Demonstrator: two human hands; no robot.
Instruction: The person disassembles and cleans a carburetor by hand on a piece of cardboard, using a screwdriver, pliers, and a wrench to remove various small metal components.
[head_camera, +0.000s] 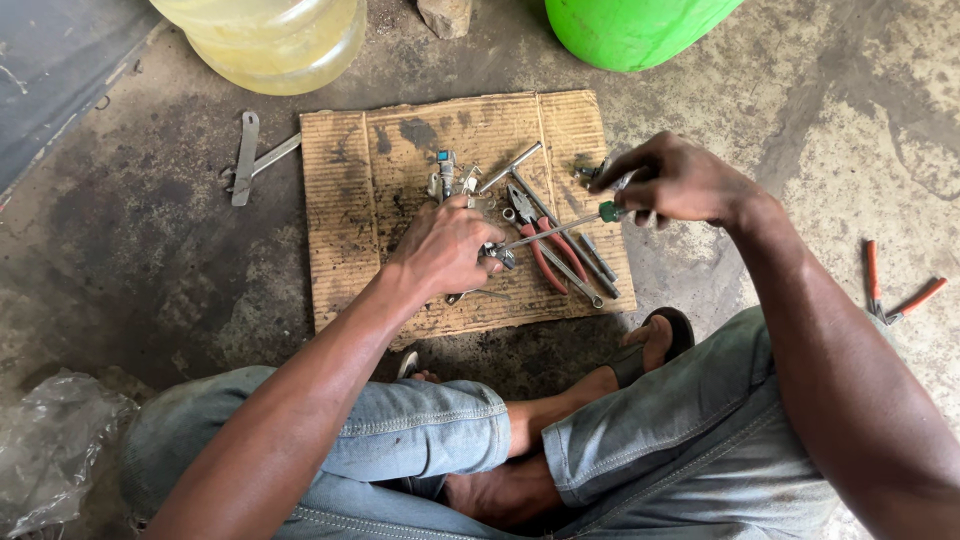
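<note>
Green-handled screwdriver (565, 224) gripped in right hand (672, 182), tip at small metal part (497, 254) clenched in left hand (440, 248) over cardboard (345, 215). Work mid-way; red pliers (543, 250) unused.

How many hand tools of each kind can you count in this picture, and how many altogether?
Red-handled pliers: 2, one on the cardboard, one on the floor
Green-handled screwdriver, in the right hand: 1
T-handle wrench: 1
Flat wrenches on the floor: 2
Total: 6
</note>
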